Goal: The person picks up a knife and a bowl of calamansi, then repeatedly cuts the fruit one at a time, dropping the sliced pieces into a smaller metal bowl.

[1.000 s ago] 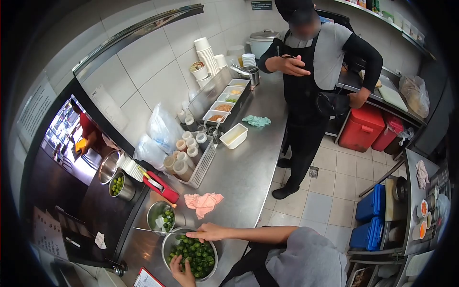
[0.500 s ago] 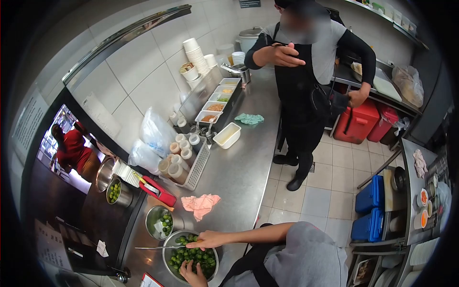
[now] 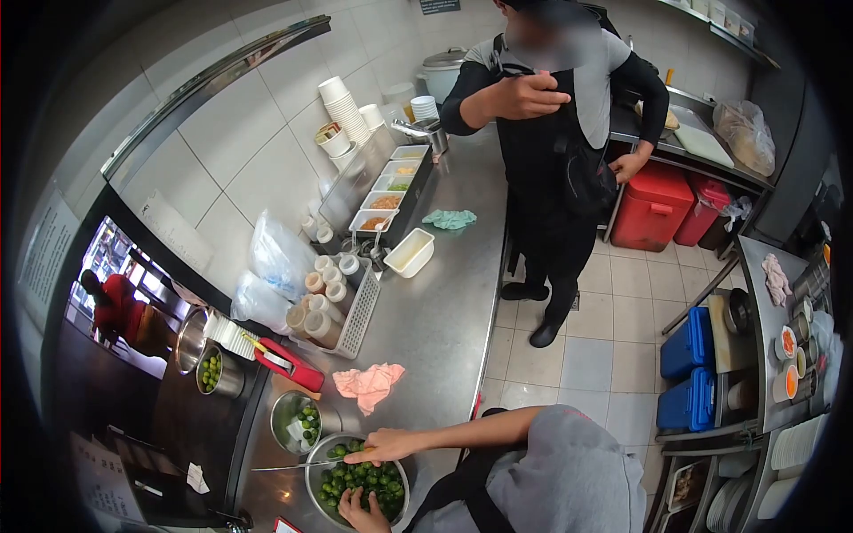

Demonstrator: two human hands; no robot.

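Note:
A metal bowl (image 3: 310,484) full of small green limes (image 3: 378,484) stands at the counter's near end. My right hand (image 3: 384,446) is closed around a knife (image 3: 289,466) above the bowl, its blade pointing left past the rim. Over the near side of the bowl, my left hand (image 3: 362,513) reaches into the limes with fingers curved and spread, touching them. Whether a lime sits between those fingers is hard to see. Beside the bowl, a metal pot (image 3: 277,421) contains several limes and something white.
A pink cloth (image 3: 369,385), a red tape dispenser (image 3: 289,364) and a basket of bottles (image 3: 362,306) lie farther up the steel counter (image 3: 435,342). Another pot of limes (image 3: 229,377) is on the left ledge. A co-worker (image 3: 555,178) stands across the counter's far side.
The view has shifted slightly. My knife hand and left hand stay at the bowl with little movement. The co-worker's raised hand has shifted a little, and the person beyond the opening has moved.

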